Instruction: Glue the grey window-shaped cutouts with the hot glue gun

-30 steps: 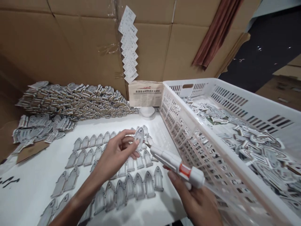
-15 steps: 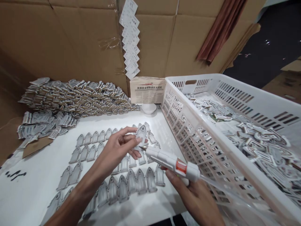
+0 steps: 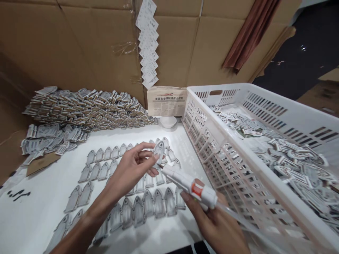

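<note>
One arch-shaped cutout (image 3: 159, 151) sits pinched upright in the left hand (image 3: 132, 168), fingers (image 3: 148, 145) clamped on its edges, held just above the table (image 3: 39, 208). Glue gun (image 3: 189, 185) nozzle tip touches the cutout's lower edge; right hand (image 3: 218, 225) is wrapped round the gun's rear, fingers closed on it. Under both hands, rows of flat cutouts (image 3: 148, 203) lie side by side w/ points facing away. White slotted basket (image 3: 238, 165) w/ loose pieces stands right of the rows. Stacked cutouts (image 3: 84, 109) pile along the cardboard wall (image 3: 66, 46) at left rear. Small white dish (image 3: 167, 121) near folded newspaper (image 3: 166, 101).
</note>
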